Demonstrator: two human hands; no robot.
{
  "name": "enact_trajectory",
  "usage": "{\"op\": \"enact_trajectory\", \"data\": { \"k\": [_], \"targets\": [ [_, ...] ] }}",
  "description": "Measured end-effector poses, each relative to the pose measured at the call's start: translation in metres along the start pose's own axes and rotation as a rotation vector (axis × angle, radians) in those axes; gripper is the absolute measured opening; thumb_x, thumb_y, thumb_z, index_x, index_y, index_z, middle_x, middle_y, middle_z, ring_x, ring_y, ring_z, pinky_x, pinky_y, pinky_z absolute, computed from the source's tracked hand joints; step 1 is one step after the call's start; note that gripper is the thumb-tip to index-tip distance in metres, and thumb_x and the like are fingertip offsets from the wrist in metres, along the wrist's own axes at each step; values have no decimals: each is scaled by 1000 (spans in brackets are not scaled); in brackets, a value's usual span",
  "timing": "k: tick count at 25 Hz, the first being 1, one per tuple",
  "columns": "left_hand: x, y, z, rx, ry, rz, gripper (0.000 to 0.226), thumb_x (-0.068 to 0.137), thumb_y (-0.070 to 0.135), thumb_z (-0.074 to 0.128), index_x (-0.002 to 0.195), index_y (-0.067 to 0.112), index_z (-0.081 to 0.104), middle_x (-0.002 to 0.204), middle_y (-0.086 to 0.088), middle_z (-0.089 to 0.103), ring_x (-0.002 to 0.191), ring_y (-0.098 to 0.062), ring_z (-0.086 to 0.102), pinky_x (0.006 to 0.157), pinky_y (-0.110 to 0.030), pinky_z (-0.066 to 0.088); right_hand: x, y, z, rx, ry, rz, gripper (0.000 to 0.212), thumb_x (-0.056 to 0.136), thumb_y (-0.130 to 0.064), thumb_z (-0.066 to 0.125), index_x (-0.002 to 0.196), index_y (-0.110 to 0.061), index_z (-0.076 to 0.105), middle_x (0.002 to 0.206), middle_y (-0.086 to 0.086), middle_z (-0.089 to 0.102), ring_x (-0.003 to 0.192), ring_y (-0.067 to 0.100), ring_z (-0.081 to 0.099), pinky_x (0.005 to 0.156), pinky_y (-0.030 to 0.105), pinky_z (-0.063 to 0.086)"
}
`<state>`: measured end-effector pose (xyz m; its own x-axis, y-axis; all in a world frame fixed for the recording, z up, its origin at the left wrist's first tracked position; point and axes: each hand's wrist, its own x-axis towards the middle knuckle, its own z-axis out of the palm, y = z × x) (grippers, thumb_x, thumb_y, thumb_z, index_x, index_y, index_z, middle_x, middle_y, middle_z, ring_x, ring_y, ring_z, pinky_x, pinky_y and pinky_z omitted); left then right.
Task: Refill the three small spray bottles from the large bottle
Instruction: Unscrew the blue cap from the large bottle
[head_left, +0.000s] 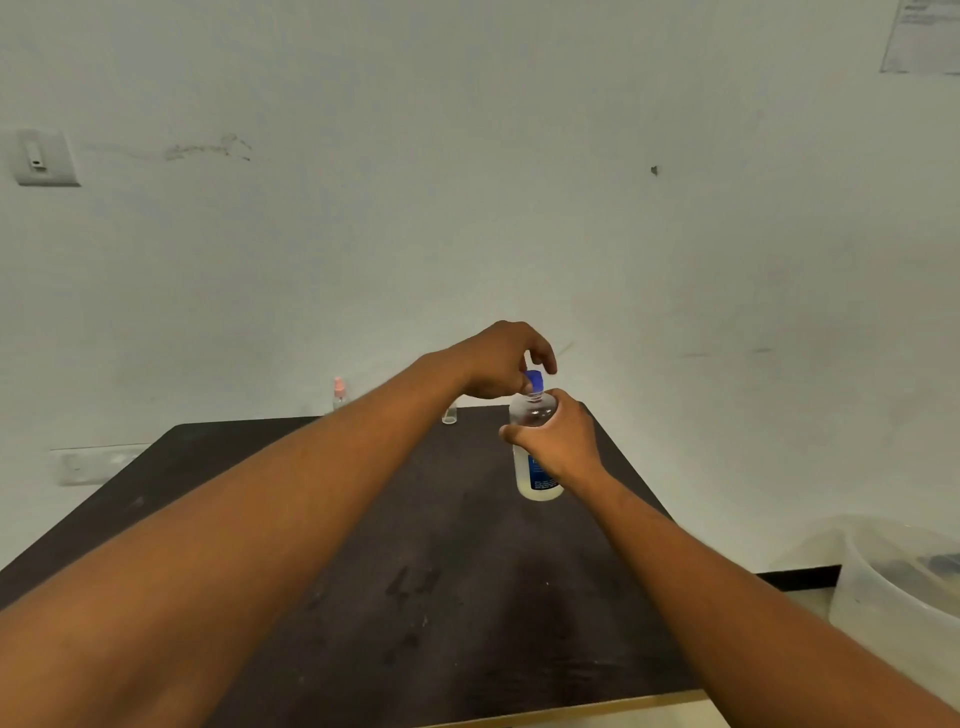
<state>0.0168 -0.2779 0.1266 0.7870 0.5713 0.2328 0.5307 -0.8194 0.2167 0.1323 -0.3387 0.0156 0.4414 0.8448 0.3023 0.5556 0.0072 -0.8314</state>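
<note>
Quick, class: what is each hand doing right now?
Left hand: fingers pinched on the blue cap of the large bottle.
Right hand: closed around the large bottle's upper body, holding it upright on the table.

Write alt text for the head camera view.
A person's right hand grips a large clear bottle on a dark table while left hand fingers pinch its blue cap. A pink-topped spray bottle stands behind.

Dark table (441, 597), translucent tub (893, 597)
</note>
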Motion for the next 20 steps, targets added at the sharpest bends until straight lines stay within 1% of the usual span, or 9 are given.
{"op": "enact_trajectory", "data": {
  "k": [2, 4, 7, 8, 11, 12, 16, 18, 20],
  "targets": [
    [1, 1, -1, 24, -3, 10, 33, 91, -4, 67, 118, 15, 75, 124, -4, 68, 107, -19, 66, 83, -23, 48, 0, 0, -1, -5, 3, -3, 65, 77, -30, 85, 131, -18, 52, 110, -6, 53, 97, 13, 56, 90, 29, 48],
    [1, 3, 0, 38, 15, 6, 31, 92, -6, 65, 116, 11, 77, 121, -8, 72, 106, -21, 67, 85, -23, 49, 0, -1, -1, 2, 8, -15, 65, 76, -31, 86, 130, -19, 52, 109, -7, 54, 96, 13, 56, 88, 27, 47],
    [4, 7, 4, 50, 29, -13, 23, 96, 2, 66, 116, 9, 75, 118, -8, 73, 103, -21, 68, 88, -25, 52, -1, 1, -2, 12, 16, -15, 62, 75, -32, 86, 127, -20, 54, 108, -8, 57, 93, 13, 58, 83, 24, 45],
    [5, 7, 7, 72, 24, -20, 20, 97, 6, 65, 114, 9, 74, 116, -7, 73, 101, -20, 67, 85, -26, 52, -2, 3, -2, 13, 19, -15, 60, 74, -32, 86, 125, -21, 56, 106, -8, 58, 90, 11, 60, 82, 21, 45],
    [10, 8, 14, 142, 25, -51, 12, 99, 11, 62, 103, 9, 72, 107, -6, 73, 88, -17, 66, 75, -28, 50, -3, 6, -5, 17, 37, -20, 54, 70, -33, 85, 116, -23, 59, 102, -7, 65, 81, 7, 63, 66, 13, 43],
    [11, 9, 16, 155, 26, -61, 13, 99, 12, 60, 101, 8, 72, 105, -6, 73, 86, -16, 66, 75, -30, 51, -4, 6, -5, 19, 41, -21, 53, 70, -34, 85, 115, -24, 59, 102, -7, 66, 83, 8, 64, 65, 13, 43],
    [14, 16, 17, 151, 42, -81, 19, 101, 16, 59, 99, 4, 73, 104, -4, 75, 87, -16, 69, 82, -34, 55, -4, 8, -8, 21, 53, -22, 52, 72, -34, 84, 116, -24, 58, 103, -7, 64, 90, 14, 65, 75, 21, 47],
    [15, 18, 16, 152, 53, -88, 21, 101, 19, 60, 97, 2, 73, 102, -6, 75, 88, -18, 70, 84, -38, 57, -4, 8, -10, 19, 59, -24, 51, 73, -33, 84, 116, -23, 59, 102, -7, 64, 88, 13, 64, 72, 19, 46],
    [17, 21, 17, 183, 64, -101, 25, 100, 24, 62, 94, 2, 72, 96, -9, 73, 81, -20, 67, 80, -39, 56, -3, 8, -12, 15, 61, -27, 51, 73, -32, 84, 116, -23, 59, 102, -7, 64, 87, 12, 64, 68, 16, 43]
  ]
}}
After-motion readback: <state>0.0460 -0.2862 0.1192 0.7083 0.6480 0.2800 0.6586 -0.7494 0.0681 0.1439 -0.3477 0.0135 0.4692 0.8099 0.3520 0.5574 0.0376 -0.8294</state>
